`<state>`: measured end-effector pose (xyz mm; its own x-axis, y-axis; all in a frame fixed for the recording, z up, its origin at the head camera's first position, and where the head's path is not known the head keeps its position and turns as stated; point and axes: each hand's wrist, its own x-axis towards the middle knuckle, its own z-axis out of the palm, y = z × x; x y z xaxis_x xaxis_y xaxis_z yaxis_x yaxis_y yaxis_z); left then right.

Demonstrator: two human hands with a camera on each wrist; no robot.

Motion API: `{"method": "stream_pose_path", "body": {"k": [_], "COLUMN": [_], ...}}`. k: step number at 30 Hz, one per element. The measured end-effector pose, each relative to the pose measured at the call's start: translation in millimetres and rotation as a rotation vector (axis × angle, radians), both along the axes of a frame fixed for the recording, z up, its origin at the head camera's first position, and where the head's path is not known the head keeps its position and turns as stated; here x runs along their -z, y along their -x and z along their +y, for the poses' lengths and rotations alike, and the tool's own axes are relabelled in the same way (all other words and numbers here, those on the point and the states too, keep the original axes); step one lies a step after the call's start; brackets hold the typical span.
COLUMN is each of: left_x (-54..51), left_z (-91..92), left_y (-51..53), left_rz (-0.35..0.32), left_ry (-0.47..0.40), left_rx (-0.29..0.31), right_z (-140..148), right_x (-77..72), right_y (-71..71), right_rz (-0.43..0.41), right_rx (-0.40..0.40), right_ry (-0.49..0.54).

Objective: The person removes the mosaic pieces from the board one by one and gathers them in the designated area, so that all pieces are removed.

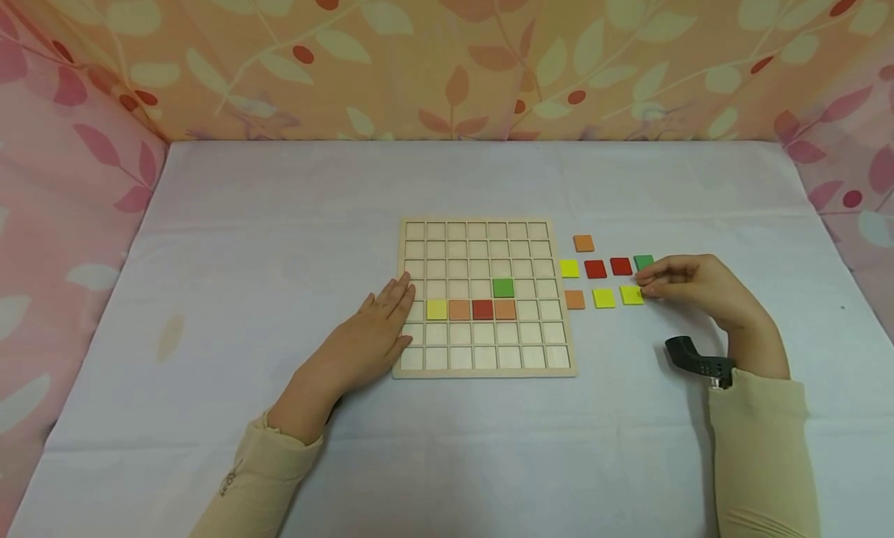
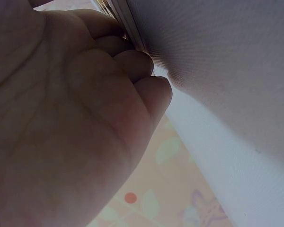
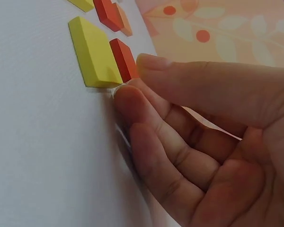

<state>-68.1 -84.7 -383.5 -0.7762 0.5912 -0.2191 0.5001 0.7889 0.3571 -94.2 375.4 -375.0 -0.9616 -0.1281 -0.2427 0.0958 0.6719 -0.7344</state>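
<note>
A wooden grid board (image 1: 484, 377) lies flat on the table. One of its rows holds a yellow tile (image 1: 436, 310), an orange tile (image 1: 459, 310), a red tile (image 1: 483, 310) and another orange tile (image 1: 505, 310). Directly above the last is a green tile (image 1: 503, 288). My left hand (image 1: 370, 332) rests along the board's left edge, fingers extended. At the loose tiles on the right, my right hand (image 1: 705, 293) has its fingertips beside a green tile (image 1: 644, 262) and a yellow tile (image 1: 632, 295). Thumb and fingers are apart in the right wrist view, with no tile visibly gripped.
More loose tiles lie between the board and my right hand: two red tiles (image 1: 595, 269), two orange tiles (image 1: 583, 244) and two other yellow tiles (image 1: 604, 298). A black wrist device (image 1: 694, 359) sticks out from the right sleeve. Patterned cloth (image 1: 461, 57) surrounds the white table (image 1: 279, 196).
</note>
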Motion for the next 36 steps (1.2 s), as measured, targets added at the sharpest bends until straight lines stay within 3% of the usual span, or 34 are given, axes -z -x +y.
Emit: {"method": "stream_pose_path", "body": {"k": [9, 18, 26, 36], "left_x": [-1.8, -0.2, -2.0, -2.4], "left_z": [-0.8, -1.0, 0.0, 0.1], "left_y": [-0.3, -1.0, -1.1, -1.6], "left_rz": [0.005, 0.004, -0.002, -0.002], "left_ry": [-0.015, -0.014, -0.003, 0.004], "left_rx": [0.001, 0.004, -0.005, -0.004], "right_z": [-8.6, -39.4, -67.8, -92.8], "right_x": [-5.6, -9.3, -15.8, -14.3], "right_y": [1.2, 6.0, 11.1, 22.0], "right_rz": [-0.008, -0.018, 0.029, 0.021], "right_rx": [0.024, -0.047, -0.16, -0.224], "right_ry": [0.035, 0.077, 0.17, 0.217]}}
